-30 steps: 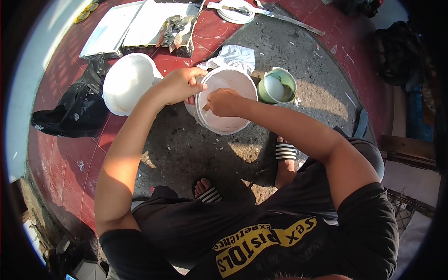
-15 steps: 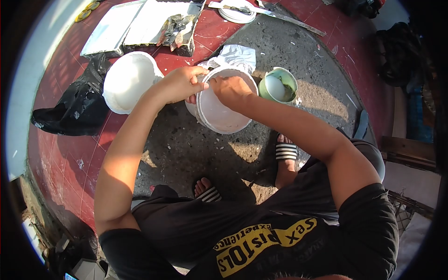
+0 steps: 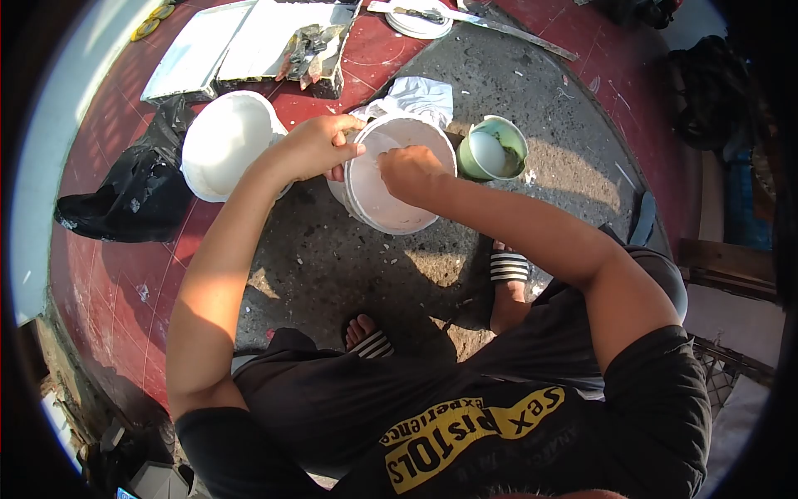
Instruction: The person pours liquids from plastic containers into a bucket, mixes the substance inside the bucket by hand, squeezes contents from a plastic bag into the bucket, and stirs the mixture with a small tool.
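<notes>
A white bucket (image 3: 409,219) stands on the grey floor in front of me, its inside coated whitish. My left hand (image 3: 317,151) is closed on the bucket's left rim, thumb on the near side. Over the bucket's mouth, my right hand (image 3: 413,173) is closed with its knuckles up, and whatever its fingers hold is hidden. Right of the bucket sits a green pail (image 3: 475,160) with whitish contents. A wider white tub (image 3: 193,166) is at the left, beyond my left wrist.
A black plastic bag (image 3: 137,183) lies left of the white tub. White cloth (image 3: 428,98) is bunched behind the bucket. Farther back are white-smeared boards (image 3: 249,58) and a long flat strip (image 3: 519,35) beside a round white lid (image 3: 411,27). My sandalled feet flank the near floor.
My right hand has come away from the left rim, slightly right and down within the bucket's mouth. My left hand keeps its hold on the rim.
</notes>
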Demonstrator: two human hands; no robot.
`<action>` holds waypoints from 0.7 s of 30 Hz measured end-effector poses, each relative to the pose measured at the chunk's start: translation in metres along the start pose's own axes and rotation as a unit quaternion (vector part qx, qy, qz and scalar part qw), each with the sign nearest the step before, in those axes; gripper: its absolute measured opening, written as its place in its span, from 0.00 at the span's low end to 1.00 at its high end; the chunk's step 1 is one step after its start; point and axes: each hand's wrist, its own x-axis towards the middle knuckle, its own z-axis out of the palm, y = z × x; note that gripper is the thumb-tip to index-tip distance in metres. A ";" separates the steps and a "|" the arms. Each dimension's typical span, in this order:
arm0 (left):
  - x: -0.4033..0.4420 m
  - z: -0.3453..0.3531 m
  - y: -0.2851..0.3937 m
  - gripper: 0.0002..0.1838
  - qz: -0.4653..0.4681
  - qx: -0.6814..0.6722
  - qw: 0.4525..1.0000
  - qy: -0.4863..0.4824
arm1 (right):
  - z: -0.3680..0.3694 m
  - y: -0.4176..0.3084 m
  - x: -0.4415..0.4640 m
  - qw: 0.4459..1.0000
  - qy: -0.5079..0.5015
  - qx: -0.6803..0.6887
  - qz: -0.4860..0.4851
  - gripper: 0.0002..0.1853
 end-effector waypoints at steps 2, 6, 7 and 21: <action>0.000 0.000 0.000 0.26 -0.003 -0.002 1.000 -0.001 | 0.005 0.001 0.001 0.998 0.052 0.034 0.024 0.07; -0.002 -0.002 0.005 0.25 -0.021 0.022 0.999 -0.010 | 0.018 0.006 0.000 0.994 0.098 0.054 0.013 0.08; -0.003 -0.003 0.005 0.25 -0.023 0.022 0.999 -0.010 | 0.020 0.004 0.000 0.993 0.096 0.069 -0.020 0.09; -0.002 -0.006 0.000 0.23 -0.018 0.000 1.000 0.008 | 0.016 0.000 0.002 0.991 0.096 0.082 -0.031 0.10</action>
